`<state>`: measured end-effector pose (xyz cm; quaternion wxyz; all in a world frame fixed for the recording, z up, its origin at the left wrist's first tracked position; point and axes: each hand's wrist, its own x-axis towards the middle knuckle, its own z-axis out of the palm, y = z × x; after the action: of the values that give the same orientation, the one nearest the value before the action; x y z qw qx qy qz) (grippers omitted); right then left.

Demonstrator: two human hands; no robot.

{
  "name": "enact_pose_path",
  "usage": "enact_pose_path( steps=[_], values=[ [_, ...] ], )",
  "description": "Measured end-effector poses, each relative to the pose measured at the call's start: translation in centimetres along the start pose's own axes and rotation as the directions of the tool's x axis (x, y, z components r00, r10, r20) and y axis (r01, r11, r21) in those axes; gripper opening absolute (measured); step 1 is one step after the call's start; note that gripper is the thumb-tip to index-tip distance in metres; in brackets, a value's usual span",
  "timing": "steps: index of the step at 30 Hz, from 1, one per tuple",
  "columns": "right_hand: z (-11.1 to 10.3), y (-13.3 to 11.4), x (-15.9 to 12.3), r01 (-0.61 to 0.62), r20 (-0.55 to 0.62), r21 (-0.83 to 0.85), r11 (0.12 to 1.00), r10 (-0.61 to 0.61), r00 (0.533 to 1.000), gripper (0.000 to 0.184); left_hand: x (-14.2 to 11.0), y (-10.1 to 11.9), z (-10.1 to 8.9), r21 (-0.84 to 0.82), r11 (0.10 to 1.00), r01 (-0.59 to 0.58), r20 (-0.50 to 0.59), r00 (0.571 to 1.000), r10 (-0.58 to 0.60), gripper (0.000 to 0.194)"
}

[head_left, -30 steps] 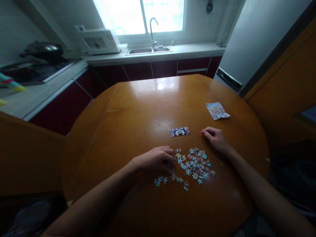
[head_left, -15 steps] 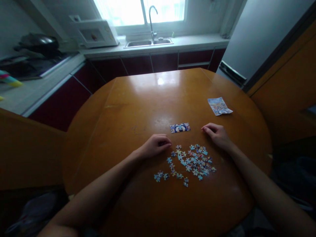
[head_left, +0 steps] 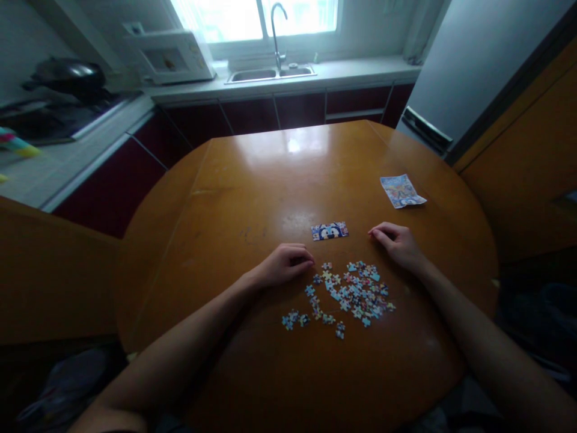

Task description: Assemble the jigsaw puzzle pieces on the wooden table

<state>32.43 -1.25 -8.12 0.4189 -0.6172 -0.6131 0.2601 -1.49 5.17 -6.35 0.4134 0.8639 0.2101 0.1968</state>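
Observation:
Resting on the wooden table, my left hand [head_left: 288, 263] lies at the upper left of a scatter of jigsaw pieces [head_left: 363, 293], its fingers curled and thumb tip near them. Nothing shows in its grasp. Across the pile, my right hand [head_left: 396, 242] rests on its side with thumb and fingers together, and no piece is visible between them. A joined strip of puzzle [head_left: 330, 231] with a dark blue cartoon face lies flat between the two hands, touched by neither. A few small clusters of pieces [head_left: 295, 319] lie apart, to the lower left of the main pile.
A creased printed picture sheet [head_left: 402, 191] lies on the table [head_left: 252, 186] beyond my right hand. Behind the table's far edge run a counter with a sink [head_left: 255, 75], a microwave [head_left: 171, 59] and a stove with a dark pan [head_left: 72, 75]. A fridge [head_left: 478, 66] stands at right.
The view has shifted very slightly. Both hands, the puzzle strip and the loose pieces stay in the same places on the table.

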Motion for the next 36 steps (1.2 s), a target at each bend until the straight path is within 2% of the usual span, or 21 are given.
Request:
enact_pose_path(
  steps=[19, 21, 23, 27, 29, 36],
  values=[
    [0.1, -0.2, 0.0, 0.008, -0.009, 0.008, 1.0, -0.008, 1.0, 0.028, 0.1, 0.0, 0.0, 0.015, 1.0, -0.017, 0.043, 0.999, 0.016, 0.017],
    [0.1, -0.3, 0.0, 0.008, -0.013, 0.011, 1.0, -0.008, 1.0, 0.028, 0.1, 0.5, -0.4, 0.022, 1.0, -0.019, 0.1, 0.995, 0.016, 0.016],
    [0.0, -0.4, 0.0, 0.006, -0.014, 0.011, 1.0, -0.006, 1.0, 0.029, -0.1, 1.4, -1.1, 0.049, 0.998, -0.036, 0.215, 0.976, 0.025, 0.011],
    [0.0, -0.3, 0.0, 0.002, -0.016, 0.003, 1.0, -0.002, 1.0, 0.031, -0.9, 3.5, -2.7, 0.151, 0.987, -0.063, 0.475, 0.88, -0.017, 0.011],
    [0.0, -0.2, 0.0, -0.001, -0.01, -0.006, 1.0, 0.0, 1.0, 0.031, -1.3, 4.3, -3.0, 0.156, 0.985, -0.075, 0.522, 0.853, -0.017, 0.008],
    [0.0, 0.0, 0.0, -0.01, -0.004, -0.019, 1.0, 0.01, 1.0, 0.031, -1.4, 5.5, -2.4, 0.168, 0.973, -0.16, 0.562, 0.826, 0.038, 0.017]
  ],
)
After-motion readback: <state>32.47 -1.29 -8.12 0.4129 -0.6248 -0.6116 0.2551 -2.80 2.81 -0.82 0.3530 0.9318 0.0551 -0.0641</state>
